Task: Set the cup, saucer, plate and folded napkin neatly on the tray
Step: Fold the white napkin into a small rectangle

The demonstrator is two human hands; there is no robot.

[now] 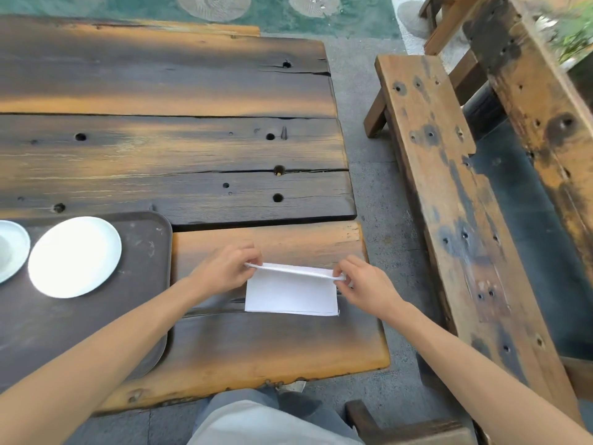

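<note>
A white napkin [290, 292] lies on the wooden table, right of the tray, partly folded. My left hand [224, 268] pinches its far left corner and my right hand [362, 284] pinches its far right corner, lifting the top layer's far edge. A dark brown tray [144, 284] sits at the left. On it rests a white plate [75, 256]. Left of the plate, a second white dish, the saucer [11, 248], is cut off by the frame edge. No cup is in view.
The weathered plank table [179, 149] stretches away from me. A wooden bench [449, 200] stands to the right across a strip of stone floor. My lap shows below the table's near edge.
</note>
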